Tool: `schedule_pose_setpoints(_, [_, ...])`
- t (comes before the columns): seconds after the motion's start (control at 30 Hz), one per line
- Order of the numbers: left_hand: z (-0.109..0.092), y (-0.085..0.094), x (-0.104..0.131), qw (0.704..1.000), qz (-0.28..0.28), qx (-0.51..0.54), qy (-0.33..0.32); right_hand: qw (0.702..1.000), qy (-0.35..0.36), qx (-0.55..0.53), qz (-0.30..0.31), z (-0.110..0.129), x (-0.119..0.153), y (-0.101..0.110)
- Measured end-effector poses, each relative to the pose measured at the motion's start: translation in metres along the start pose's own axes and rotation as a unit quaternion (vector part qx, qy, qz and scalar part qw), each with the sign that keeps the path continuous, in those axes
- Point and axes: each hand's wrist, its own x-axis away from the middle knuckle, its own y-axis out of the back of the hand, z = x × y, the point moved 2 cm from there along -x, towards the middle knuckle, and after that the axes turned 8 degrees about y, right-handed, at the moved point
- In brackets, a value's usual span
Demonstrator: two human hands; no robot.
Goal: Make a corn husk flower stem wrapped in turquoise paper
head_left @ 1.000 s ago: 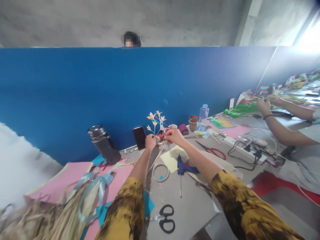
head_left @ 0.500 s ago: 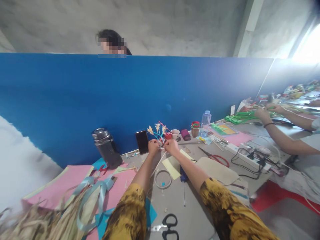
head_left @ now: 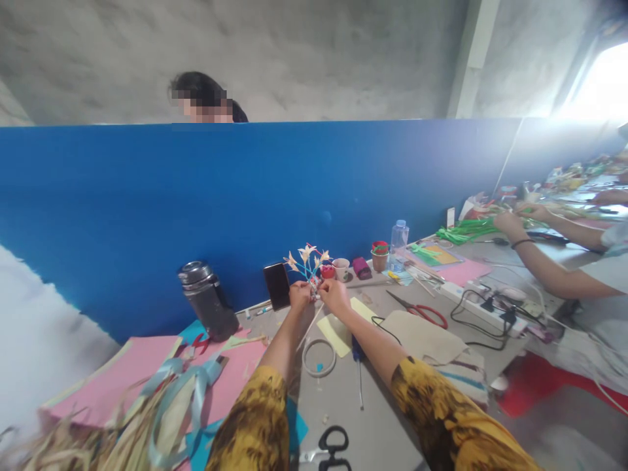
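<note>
A small bunch of cream artificial flowers (head_left: 308, 255) on blue stems stands upright between my hands, near the blue partition. My left hand (head_left: 300, 296) is closed at the base of the stems, from the left. From the right, my right hand (head_left: 334, 296) pinches at the same base. Fingers hide most of the base, which shows bits of red and white. A thin pale strip (head_left: 310, 327) trails from there toward me. Just behind my right hand are a red pot (head_left: 327, 270) and a white paper cup (head_left: 341, 269). A dark phone (head_left: 277, 286) leans left of my left hand.
On the left stand a dark thermos (head_left: 209, 301), pink sheets (head_left: 112, 379) and dry husks (head_left: 98, 445). Black-handled scissors (head_left: 333, 448), a white ring (head_left: 318, 358), a screwdriver (head_left: 360, 366) and red-handled scissors (head_left: 422, 313) lie about. A power strip (head_left: 483, 307) and a co-worker's arms (head_left: 544, 261) are rightward.
The camera view has tilted up and turned slightly right, so the scene sits lower and further left. Both hands stay at the flower base.
</note>
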Motion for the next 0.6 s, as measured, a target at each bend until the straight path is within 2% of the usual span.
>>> schedule_pose_setpoints(0.13, [-0.012,0.012,0.008,0.999,-0.011,-0.04,-0.011,1.0,0.011,-0.014,0.001,0.009,0.003,0.005])
schedule_pose_setpoints(0.23, [-0.022,0.026,0.025,0.998,-0.008,-0.051,-0.032,0.999,0.018,-0.035,0.012,0.019,0.012,0.011])
schedule_pose_setpoints(0.4, [-0.025,0.042,0.078,0.997,0.048,-0.007,-0.056,0.995,0.022,-0.085,0.052,0.03,0.046,0.015])
schedule_pose_setpoints(0.5, [-0.019,0.047,0.11,0.997,0.055,0.033,-0.04,0.992,0.027,-0.11,0.052,0.033,0.062,0.015])
schedule_pose_setpoints(0.6, [-0.015,0.052,0.132,0.996,0.047,0.068,-0.026,0.993,0.049,-0.092,0.049,0.033,0.071,0.014])
